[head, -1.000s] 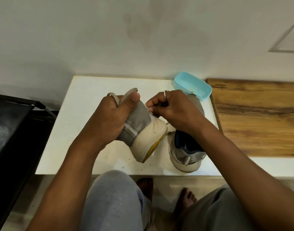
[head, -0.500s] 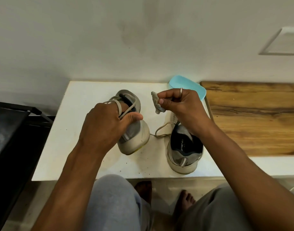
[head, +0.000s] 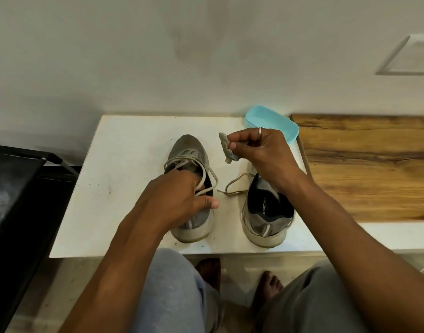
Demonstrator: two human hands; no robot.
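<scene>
A: Left hand?
B: The left hand (head: 179,200) has its fingers curled into the opening of the grey shoe (head: 189,150), thumb outside. It grips the shoe, which stands sole-down on the white desk (head: 124,164) with its toe sticking out beyond the knuckles.

A: Right hand?
B: The right hand (head: 261,150) is raised, with fingertips and thumb pinching a small grey cloth scrap (head: 226,147). The scrap hangs off to that hand's left, above the gap between the hands.

A: Anything else?
B: A second shoe (head: 266,219) sits under the right wrist, its lace (head: 232,186) trailing toward the left hand. A blue tub (head: 276,123) is just behind the right hand, and a wooden top (head: 374,164) is to its right.
</scene>
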